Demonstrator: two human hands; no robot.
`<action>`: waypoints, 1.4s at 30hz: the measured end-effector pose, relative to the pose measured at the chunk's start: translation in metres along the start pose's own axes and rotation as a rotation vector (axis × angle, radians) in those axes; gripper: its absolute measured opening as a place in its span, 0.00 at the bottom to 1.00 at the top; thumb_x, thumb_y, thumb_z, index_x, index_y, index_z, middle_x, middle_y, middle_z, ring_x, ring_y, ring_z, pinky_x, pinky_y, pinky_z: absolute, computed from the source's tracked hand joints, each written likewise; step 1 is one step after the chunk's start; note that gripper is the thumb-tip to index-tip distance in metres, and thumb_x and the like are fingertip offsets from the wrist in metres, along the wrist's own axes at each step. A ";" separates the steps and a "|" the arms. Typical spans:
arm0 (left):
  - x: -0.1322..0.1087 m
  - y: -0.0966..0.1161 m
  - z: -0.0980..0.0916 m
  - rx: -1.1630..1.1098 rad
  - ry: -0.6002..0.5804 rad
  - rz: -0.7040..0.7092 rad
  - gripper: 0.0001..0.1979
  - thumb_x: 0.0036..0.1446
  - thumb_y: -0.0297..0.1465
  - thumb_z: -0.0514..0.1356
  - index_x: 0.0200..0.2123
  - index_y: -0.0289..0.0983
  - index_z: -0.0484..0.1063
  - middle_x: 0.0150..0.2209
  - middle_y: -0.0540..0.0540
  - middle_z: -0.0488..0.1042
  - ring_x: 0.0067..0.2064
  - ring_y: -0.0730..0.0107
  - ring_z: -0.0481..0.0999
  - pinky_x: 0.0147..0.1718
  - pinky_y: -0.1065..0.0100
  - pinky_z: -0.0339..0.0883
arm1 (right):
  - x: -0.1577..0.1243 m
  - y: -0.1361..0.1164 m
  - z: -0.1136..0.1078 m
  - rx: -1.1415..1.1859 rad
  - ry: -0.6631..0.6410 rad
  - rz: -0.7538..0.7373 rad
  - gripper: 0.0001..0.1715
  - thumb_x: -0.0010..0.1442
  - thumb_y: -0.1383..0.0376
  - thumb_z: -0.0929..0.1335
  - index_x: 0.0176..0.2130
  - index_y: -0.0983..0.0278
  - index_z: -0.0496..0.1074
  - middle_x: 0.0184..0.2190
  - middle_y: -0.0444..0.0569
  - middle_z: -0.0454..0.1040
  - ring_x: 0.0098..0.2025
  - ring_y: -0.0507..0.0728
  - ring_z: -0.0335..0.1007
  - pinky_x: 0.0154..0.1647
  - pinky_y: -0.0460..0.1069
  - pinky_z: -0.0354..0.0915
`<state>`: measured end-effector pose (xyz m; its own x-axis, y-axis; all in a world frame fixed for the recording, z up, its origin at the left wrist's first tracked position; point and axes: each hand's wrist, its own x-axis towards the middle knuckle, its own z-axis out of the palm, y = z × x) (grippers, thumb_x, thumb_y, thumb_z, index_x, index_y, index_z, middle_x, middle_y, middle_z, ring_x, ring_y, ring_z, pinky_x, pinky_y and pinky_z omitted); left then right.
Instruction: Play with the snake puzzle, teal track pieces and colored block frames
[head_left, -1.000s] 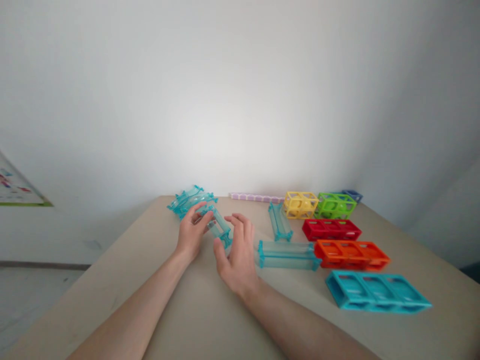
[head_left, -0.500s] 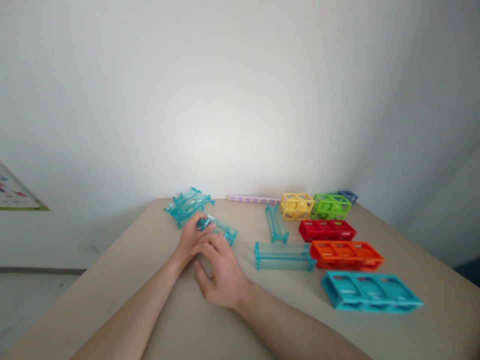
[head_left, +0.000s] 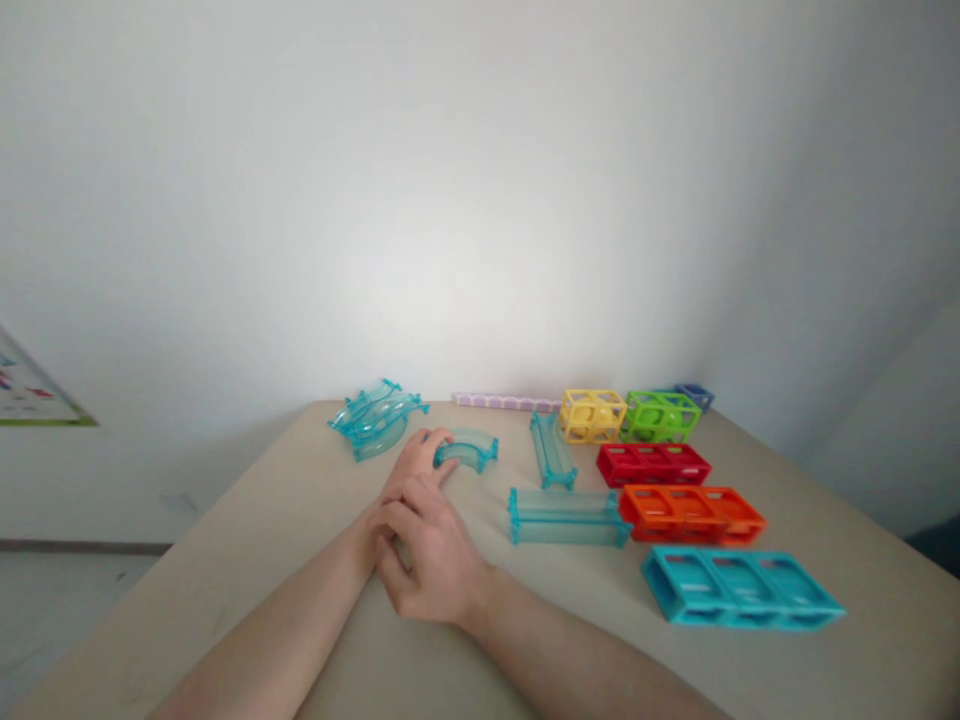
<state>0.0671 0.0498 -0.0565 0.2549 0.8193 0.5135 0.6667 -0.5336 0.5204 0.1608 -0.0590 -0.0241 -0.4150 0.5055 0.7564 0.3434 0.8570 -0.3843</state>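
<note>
My left hand (head_left: 421,462) reaches forward with its fingers closed on the near left end of a curved, see-through teal track piece (head_left: 476,450), which lies on the table. My right hand (head_left: 435,555) is nearer to me and overlaps my left wrist in the view. Its fingers are loosely curled with a gap to the thumb, and nothing shows inside. To the left of my left hand is a pile of similar teal track pieces (head_left: 379,415). Straight teal pieces lie to the right: one pointing away (head_left: 553,450), one crosswise (head_left: 566,520).
On the right stand block frames: yellow (head_left: 592,416), green (head_left: 660,416), red (head_left: 652,464), orange (head_left: 690,512) and turquoise (head_left: 742,588), with a blue piece (head_left: 695,396) behind. A purple-white strip (head_left: 502,401) lies along the wall (head_left: 480,200) at the table's (head_left: 247,500) back.
My left hand has moved right with the curved track piece, away from the pile, and the piece has turned to lie flatter. My right hand has shifted slightly left, its fingers more curled.
</note>
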 end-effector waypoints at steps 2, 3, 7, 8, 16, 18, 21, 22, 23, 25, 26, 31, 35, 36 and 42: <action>0.014 -0.001 0.012 0.026 -0.017 0.025 0.13 0.51 0.29 0.61 0.42 0.44 0.70 0.40 0.47 0.69 0.39 0.65 0.71 0.44 0.61 0.68 | 0.000 -0.001 0.000 0.000 0.008 -0.032 0.11 0.50 0.70 0.63 0.37 0.65 0.69 0.37 0.52 0.67 0.41 0.58 0.63 0.45 0.54 0.64; 0.021 -0.002 0.017 0.038 -0.019 0.034 0.13 0.52 0.29 0.61 0.43 0.43 0.70 0.40 0.47 0.68 0.39 0.65 0.71 0.45 0.60 0.68 | 0.000 -0.001 -0.001 0.000 0.014 -0.047 0.12 0.51 0.70 0.63 0.37 0.65 0.69 0.37 0.52 0.68 0.41 0.58 0.63 0.44 0.53 0.64; 0.046 -0.002 0.032 0.049 -0.016 0.075 0.14 0.53 0.29 0.60 0.45 0.42 0.69 0.42 0.45 0.65 0.42 0.64 0.71 0.48 0.59 0.66 | 0.002 -0.001 -0.003 -0.014 0.055 -0.054 0.11 0.53 0.70 0.62 0.37 0.66 0.69 0.36 0.53 0.68 0.40 0.58 0.63 0.42 0.53 0.65; 0.050 -0.002 0.035 0.052 -0.017 0.086 0.14 0.53 0.29 0.60 0.45 0.42 0.69 0.43 0.45 0.65 0.42 0.63 0.71 0.48 0.58 0.66 | 0.002 -0.002 -0.004 -0.017 0.062 -0.047 0.12 0.53 0.69 0.62 0.38 0.66 0.70 0.36 0.54 0.68 0.40 0.58 0.63 0.43 0.54 0.65; 0.067 -0.004 0.052 0.100 -0.022 0.100 0.15 0.53 0.29 0.60 0.46 0.42 0.68 0.46 0.44 0.62 0.44 0.61 0.71 0.49 0.56 0.67 | 0.003 -0.017 -0.006 0.047 -0.049 -0.220 0.23 0.60 0.64 0.58 0.53 0.68 0.65 0.47 0.53 0.71 0.50 0.57 0.64 0.55 0.54 0.61; 0.067 -0.005 0.052 0.114 -0.021 0.103 0.19 0.53 0.32 0.61 0.49 0.43 0.66 0.47 0.43 0.62 0.46 0.59 0.70 0.50 0.56 0.66 | 0.002 -0.023 -0.004 0.075 -0.039 -0.290 0.26 0.61 0.60 0.57 0.54 0.70 0.63 0.48 0.54 0.71 0.50 0.57 0.64 0.55 0.54 0.62; 0.065 -0.004 0.051 0.139 -0.005 0.097 0.27 0.51 0.36 0.64 0.54 0.42 0.61 0.48 0.42 0.61 0.50 0.55 0.68 0.51 0.54 0.65 | 0.001 -0.030 0.000 0.110 -0.022 -0.383 0.29 0.62 0.53 0.56 0.52 0.70 0.62 0.46 0.56 0.72 0.50 0.57 0.65 0.53 0.53 0.64; 0.065 -0.003 0.051 0.154 0.006 0.093 0.30 0.50 0.38 0.64 0.55 0.42 0.60 0.48 0.41 0.62 0.51 0.53 0.67 0.52 0.53 0.64 | 0.001 -0.030 0.000 0.115 -0.002 -0.380 0.28 0.62 0.52 0.55 0.51 0.69 0.62 0.44 0.56 0.72 0.48 0.57 0.65 0.51 0.53 0.64; 0.064 -0.002 0.050 0.173 0.018 0.088 0.32 0.49 0.39 0.65 0.55 0.41 0.59 0.48 0.41 0.62 0.52 0.52 0.66 0.52 0.52 0.63 | 0.001 -0.030 -0.001 0.115 0.026 -0.353 0.27 0.62 0.53 0.55 0.49 0.69 0.63 0.42 0.56 0.72 0.45 0.57 0.66 0.49 0.54 0.65; 0.064 0.000 0.050 0.216 0.044 0.084 0.35 0.47 0.42 0.66 0.56 0.40 0.58 0.48 0.40 0.62 0.52 0.51 0.65 0.53 0.52 0.62 | 0.001 -0.028 -0.002 0.099 0.096 -0.268 0.21 0.59 0.57 0.56 0.44 0.68 0.64 0.37 0.55 0.70 0.40 0.57 0.66 0.44 0.54 0.66; 0.063 0.001 0.050 0.237 0.056 0.086 0.36 0.46 0.43 0.66 0.56 0.40 0.58 0.48 0.41 0.62 0.52 0.51 0.65 0.53 0.52 0.62 | 0.000 -0.027 -0.003 0.083 0.119 -0.233 0.17 0.57 0.59 0.57 0.41 0.67 0.64 0.34 0.54 0.68 0.37 0.57 0.65 0.41 0.54 0.66; 0.062 0.004 0.048 0.263 0.075 0.105 0.37 0.44 0.46 0.67 0.55 0.41 0.58 0.49 0.41 0.63 0.52 0.51 0.64 0.53 0.52 0.60 | -0.004 -0.030 -0.004 0.064 0.210 -0.259 0.06 0.48 0.65 0.59 0.31 0.61 0.58 0.23 0.45 0.57 0.26 0.55 0.59 0.30 0.52 0.62; 0.062 0.003 0.046 0.235 0.077 0.097 0.39 0.42 0.47 0.67 0.55 0.41 0.58 0.50 0.41 0.62 0.53 0.51 0.63 0.54 0.52 0.58 | -0.004 -0.036 -0.005 0.134 0.297 -0.326 0.07 0.50 0.66 0.59 0.34 0.62 0.59 0.29 0.50 0.65 0.30 0.55 0.63 0.31 0.51 0.63; 0.062 0.002 0.046 0.232 0.074 0.093 0.40 0.41 0.48 0.67 0.55 0.40 0.57 0.50 0.41 0.62 0.54 0.51 0.63 0.54 0.52 0.58 | -0.003 -0.037 -0.005 0.122 0.281 -0.339 0.09 0.52 0.65 0.60 0.36 0.63 0.60 0.31 0.51 0.67 0.31 0.55 0.64 0.32 0.51 0.63; 0.063 0.000 0.046 0.178 0.086 0.101 0.46 0.37 0.51 0.68 0.56 0.38 0.55 0.52 0.39 0.62 0.55 0.50 0.62 0.55 0.53 0.56 | -0.002 -0.038 -0.001 0.060 0.350 -0.381 0.06 0.58 0.61 0.62 0.31 0.61 0.62 0.20 0.42 0.61 0.22 0.52 0.59 0.27 0.49 0.60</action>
<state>0.1155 0.1109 -0.0553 0.2714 0.7386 0.6171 0.7560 -0.5604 0.3383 0.1498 -0.0926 -0.0107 -0.1910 0.1012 0.9764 0.1697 0.9831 -0.0687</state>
